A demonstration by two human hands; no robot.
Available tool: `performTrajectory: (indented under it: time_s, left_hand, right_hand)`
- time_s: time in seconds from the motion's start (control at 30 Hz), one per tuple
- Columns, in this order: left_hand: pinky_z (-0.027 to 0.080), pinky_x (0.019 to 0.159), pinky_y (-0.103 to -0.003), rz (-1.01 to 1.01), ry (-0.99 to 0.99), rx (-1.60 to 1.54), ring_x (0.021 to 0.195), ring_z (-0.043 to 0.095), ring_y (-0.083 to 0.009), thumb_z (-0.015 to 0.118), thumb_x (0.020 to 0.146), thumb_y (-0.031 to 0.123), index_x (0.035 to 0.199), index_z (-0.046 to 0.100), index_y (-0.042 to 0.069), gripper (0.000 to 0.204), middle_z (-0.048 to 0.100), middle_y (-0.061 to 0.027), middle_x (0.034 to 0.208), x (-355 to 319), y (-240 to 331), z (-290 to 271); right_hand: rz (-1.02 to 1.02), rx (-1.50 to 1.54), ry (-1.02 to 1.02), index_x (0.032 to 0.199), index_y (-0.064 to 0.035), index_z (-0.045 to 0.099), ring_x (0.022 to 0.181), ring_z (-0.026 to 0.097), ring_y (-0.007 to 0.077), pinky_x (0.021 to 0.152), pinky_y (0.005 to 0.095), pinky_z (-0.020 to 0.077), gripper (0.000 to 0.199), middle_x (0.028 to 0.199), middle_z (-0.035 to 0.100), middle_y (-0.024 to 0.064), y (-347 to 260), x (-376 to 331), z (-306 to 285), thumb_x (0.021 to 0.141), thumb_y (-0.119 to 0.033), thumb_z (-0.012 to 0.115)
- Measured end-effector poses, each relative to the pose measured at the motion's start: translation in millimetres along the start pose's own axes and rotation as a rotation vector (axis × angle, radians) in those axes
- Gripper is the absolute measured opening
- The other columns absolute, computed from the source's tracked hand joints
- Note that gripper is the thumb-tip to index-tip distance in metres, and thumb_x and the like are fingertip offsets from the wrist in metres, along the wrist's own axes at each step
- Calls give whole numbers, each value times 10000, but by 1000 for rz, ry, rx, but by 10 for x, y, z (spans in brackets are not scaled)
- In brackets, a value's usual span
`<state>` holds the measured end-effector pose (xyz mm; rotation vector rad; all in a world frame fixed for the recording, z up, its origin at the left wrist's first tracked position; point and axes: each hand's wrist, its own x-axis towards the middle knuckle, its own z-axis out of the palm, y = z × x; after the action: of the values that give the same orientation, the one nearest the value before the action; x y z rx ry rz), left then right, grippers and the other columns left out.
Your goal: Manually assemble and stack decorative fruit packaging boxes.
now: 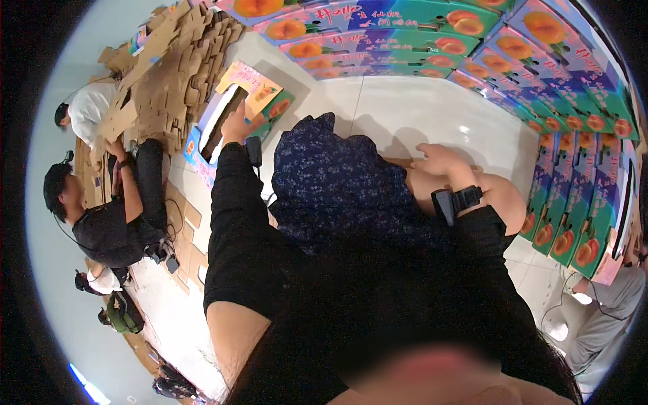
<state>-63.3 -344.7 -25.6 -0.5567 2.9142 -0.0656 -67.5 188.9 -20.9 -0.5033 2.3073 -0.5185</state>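
Note:
My left hand (235, 128) is at an opened carton printed with orange fruit (253, 86), its fingers closed on the edge beside the inner slot. The carton has a blue and white side and a green end, and it sits on the floor ahead to the left. My right hand (440, 163) hangs over my bare knee with its fingers apart and nothing in them. A black device is strapped to each wrist. Dark blue patterned cloth (331, 172) covers my lap between the hands.
Stacked fruit-printed cartons (378, 40) form a wall ahead, with more cartons (574, 196) at the right. Flattened brown cardboard (162, 81) is heaped at the far left. A person in black (115, 226) sits at the left; someone in grey (604, 317) is at the lower right.

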Motion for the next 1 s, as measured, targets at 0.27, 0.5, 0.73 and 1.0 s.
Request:
performTrajectory:
  time_s: [0.27, 0.5, 0.73, 1.0]
  left_hand:
    - [479, 854, -419, 92, -14, 37, 1031, 602, -336, 691, 653, 655, 1419, 364, 169, 965, 611, -203, 1109, -76, 63, -86]
    - [462, 899, -414, 165, -111, -25, 1076, 582, -332, 718, 654, 612, 1349, 459, 107, 897, 610, -181, 1172, -248, 234, -290]
    - [432, 933, -428, 146, -108, -23, 1077, 579, -357, 614, 690, 702, 1422, 365, 150, 949, 594, -229, 1172, -348, 282, -270]
    - [48, 1078, -624, -102, 47, -124, 1399, 168, -398, 225, 892, 687, 1501, 100, 195, 793, 208, -298, 1474, -353, 337, 472]
  right_hand:
    - [8, 33, -23, 1273, -44, 514, 1063, 561, 387, 903, 412, 450, 602, 1133, 598, 244, -77, -48, -61, 791, -378, 647]
    - [-14, 30, -20, 1279, -45, 510, 1067, 561, 381, 909, 412, 449, 617, 1147, 592, 240, -47, -18, -30, 785, -385, 655]
    - [-10, 32, -21, 1280, -44, 509, 1070, 560, 377, 915, 414, 449, 600, 1161, 589, 234, -56, -29, -42, 796, -369, 650]
    - [16, 29, -30, 1282, -44, 507, 1072, 559, 378, 915, 414, 450, 605, 1164, 588, 233, -97, -28, -74, 793, -369, 654]
